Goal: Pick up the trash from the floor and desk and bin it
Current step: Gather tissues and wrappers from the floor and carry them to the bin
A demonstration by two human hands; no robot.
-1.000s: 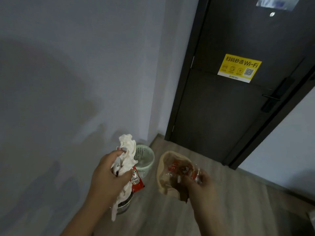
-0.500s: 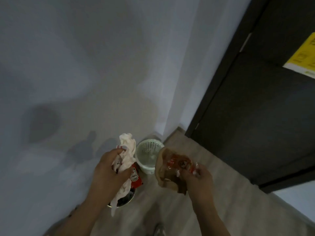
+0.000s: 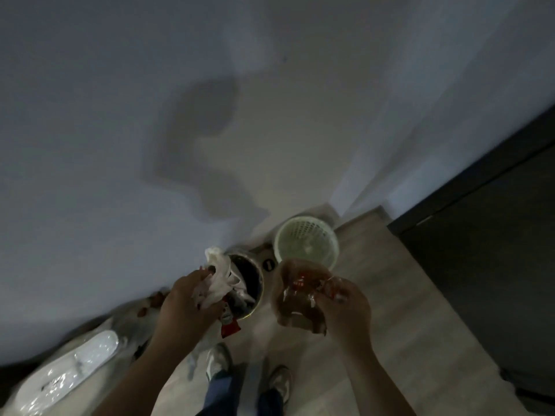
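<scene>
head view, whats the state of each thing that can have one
left hand, grips trash, fingers curled
white tissue, crumpled, held over the bin
red sauce packet, hangs from the same grip
right hand, grips the bag
brown bag, crumpled, not yet binned
metal bin, open on top, trash inside
green basket, upright on the floor

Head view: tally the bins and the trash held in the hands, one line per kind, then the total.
Bins: 2, the metal bin and the green mesh basket
White tissue wad: 1, in the left hand
Red sauce sachet: 1, in the left hand
Crumpled brown wrapper: 1, in the right hand
Total: 5
</scene>
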